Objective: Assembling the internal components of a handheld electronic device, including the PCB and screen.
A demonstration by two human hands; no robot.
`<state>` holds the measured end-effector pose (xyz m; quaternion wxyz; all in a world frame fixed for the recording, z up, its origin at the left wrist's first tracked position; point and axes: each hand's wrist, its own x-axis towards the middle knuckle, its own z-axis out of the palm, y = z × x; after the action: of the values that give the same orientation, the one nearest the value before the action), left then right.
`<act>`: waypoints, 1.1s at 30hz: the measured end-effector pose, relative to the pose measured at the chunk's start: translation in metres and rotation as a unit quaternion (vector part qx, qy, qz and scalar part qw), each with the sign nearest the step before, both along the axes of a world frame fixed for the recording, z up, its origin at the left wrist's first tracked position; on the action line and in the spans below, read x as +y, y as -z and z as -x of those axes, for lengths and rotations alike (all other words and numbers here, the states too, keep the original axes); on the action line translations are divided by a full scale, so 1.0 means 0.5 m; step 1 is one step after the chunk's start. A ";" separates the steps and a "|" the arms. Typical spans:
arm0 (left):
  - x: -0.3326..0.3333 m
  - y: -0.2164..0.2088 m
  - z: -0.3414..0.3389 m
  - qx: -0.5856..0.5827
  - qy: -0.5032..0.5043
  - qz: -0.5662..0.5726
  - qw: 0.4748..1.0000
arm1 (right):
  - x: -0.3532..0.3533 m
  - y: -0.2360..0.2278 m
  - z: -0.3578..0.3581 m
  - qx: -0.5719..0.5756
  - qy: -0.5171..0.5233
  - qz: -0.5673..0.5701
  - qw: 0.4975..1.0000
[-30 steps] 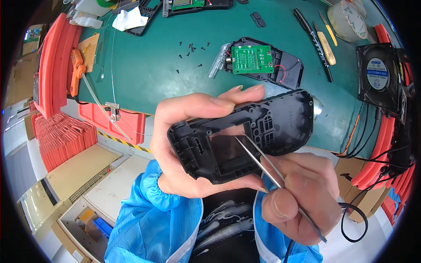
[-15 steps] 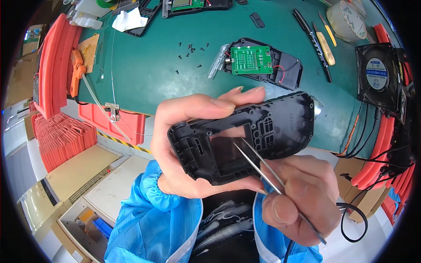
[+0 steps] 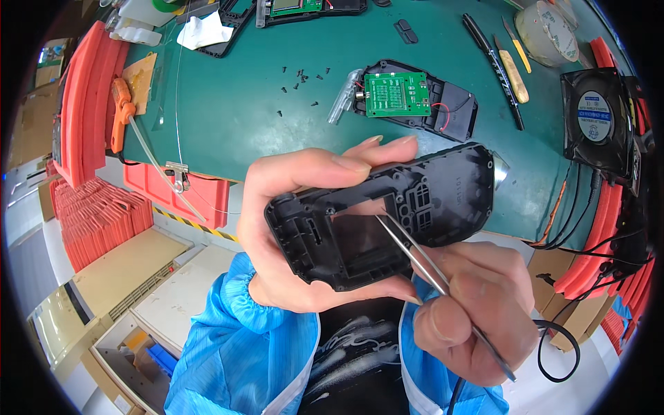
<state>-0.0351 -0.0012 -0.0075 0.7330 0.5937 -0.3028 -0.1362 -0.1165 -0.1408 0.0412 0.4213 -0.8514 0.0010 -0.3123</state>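
Observation:
My left hand (image 3: 283, 173) grips a black plastic housing half (image 3: 456, 200) from its left end, fingers along the far edge and thumb under the near side. The shell's inside faces up, tilted, showing ribs, small button openings and a rectangular window (image 3: 363, 238) with a clear pane in it. In my right hand (image 3: 481, 311) is a pair of metal tweezers (image 3: 429, 266), pinched between thumb and fingers. Their tips lie at the right part of the window, close together. Whether they touch the pane I cannot tell.
Beyond the housing, another black shell (image 3: 456, 121) with a green circuit board (image 3: 398, 95) lies on the green mat (image 3: 228, 124). Several small screws (image 3: 299, 75) are scattered left of it. A marker (image 3: 494, 72), a knife (image 3: 512, 72), a tape roll (image 3: 546, 33) and a fan (image 3: 596, 117) are at right.
The tweezer tips have moved slightly up and right within the window and come closer together. The housing has barely shifted in my left hand.

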 end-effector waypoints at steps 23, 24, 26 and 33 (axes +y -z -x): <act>0.004 0.000 0.000 0.006 0.014 0.003 1.000 | -0.002 0.000 0.004 0.003 -0.005 0.008 1.000; 0.004 0.000 0.000 0.003 0.014 0.003 1.000 | 0.001 0.003 0.004 -0.007 0.003 0.004 1.000; 0.003 -0.002 0.000 0.010 0.017 0.004 1.000 | 0.001 0.000 0.005 -0.017 0.012 0.002 1.000; 0.003 -0.001 -0.001 0.012 0.017 0.002 1.000 | -0.009 -0.008 0.003 0.025 -0.012 0.001 1.000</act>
<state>-0.0347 0.0004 -0.0069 0.7353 0.5852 -0.3047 -0.1552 -0.1182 -0.1453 0.0453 0.4236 -0.8596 0.0014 -0.2858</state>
